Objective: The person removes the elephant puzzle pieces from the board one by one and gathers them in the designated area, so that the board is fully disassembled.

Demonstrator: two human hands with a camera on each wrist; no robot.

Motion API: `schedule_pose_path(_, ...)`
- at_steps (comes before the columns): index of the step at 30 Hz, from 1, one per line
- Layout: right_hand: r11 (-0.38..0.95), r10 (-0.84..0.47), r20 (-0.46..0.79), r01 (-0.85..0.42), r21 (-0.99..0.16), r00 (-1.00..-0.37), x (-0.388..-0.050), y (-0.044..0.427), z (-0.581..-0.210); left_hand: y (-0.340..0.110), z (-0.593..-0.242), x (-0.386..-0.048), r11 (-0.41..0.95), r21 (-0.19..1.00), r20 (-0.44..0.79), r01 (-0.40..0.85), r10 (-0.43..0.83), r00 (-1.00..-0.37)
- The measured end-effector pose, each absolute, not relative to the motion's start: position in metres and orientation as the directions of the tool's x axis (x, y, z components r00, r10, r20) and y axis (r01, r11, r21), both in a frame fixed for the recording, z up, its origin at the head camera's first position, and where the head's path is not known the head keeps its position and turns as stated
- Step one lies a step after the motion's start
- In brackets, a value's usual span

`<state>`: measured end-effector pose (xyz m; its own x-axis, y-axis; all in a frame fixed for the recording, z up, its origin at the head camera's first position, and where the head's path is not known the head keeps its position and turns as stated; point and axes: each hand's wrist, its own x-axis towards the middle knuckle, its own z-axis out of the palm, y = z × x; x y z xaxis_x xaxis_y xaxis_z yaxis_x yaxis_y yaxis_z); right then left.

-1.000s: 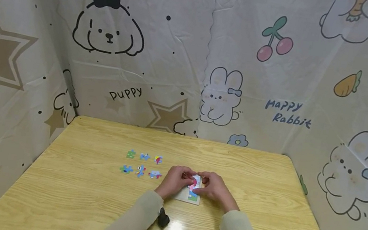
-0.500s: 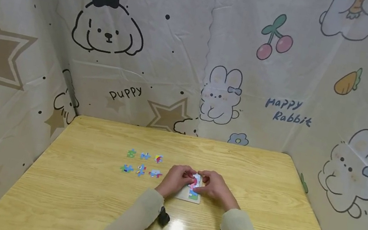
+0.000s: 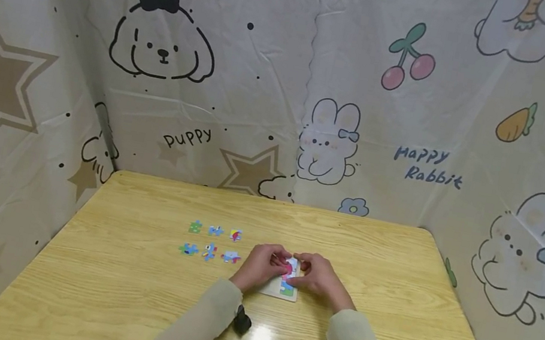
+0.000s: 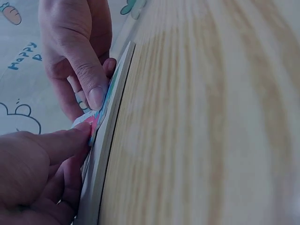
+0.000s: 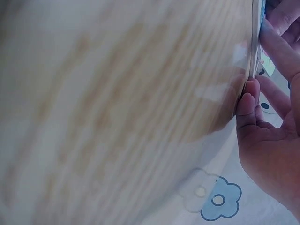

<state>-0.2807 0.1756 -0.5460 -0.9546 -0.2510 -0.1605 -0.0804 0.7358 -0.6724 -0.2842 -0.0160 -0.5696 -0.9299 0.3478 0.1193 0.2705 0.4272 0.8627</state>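
Observation:
A pale puzzle board (image 3: 270,289) lies on the table with joined picture pieces (image 3: 287,289) along its right side. My left hand (image 3: 257,268) pinches a pink-red puzzle piece (image 4: 95,122) over the board, thumb on its upper face; the fingers partly hide it. From the other side, my right hand (image 3: 320,277) holds the board's right part. Its thumb (image 4: 96,97) presses on the pieces, while other fingers (image 5: 246,104) bend at the board's edge. The board's far left part is hidden behind my left hand.
Left of the board, loose puzzle pieces lie in two rows on the wooden table (image 3: 120,289), among them a green one (image 3: 195,227) and a white one with a red edge (image 3: 231,257). A printed cloth (image 3: 246,68) hangs behind the table and at both sides.
Both hands stay at the same place on the board, and the loose pieces have not moved. The pink-red piece between the left fingers shifts very slightly; the head view sways a little.

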Motion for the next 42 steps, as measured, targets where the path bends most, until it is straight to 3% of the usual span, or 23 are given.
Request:
schedule_pose_path(11,0.746,-0.244,-0.166,-0.075,-0.662,-0.956,-0.283,0.174,-0.549,-0.016,-0.570,-0.285,0.469,0.848,0.090,0.247,0.331,-0.939)
schedule_pose_path(42,0.736,-0.279,-0.160,-0.103,-0.669,-0.947,-0.282,0.175,-0.548,-0.041,-0.559,-0.278,0.424,0.867,0.132,0.261,0.308,-0.942)
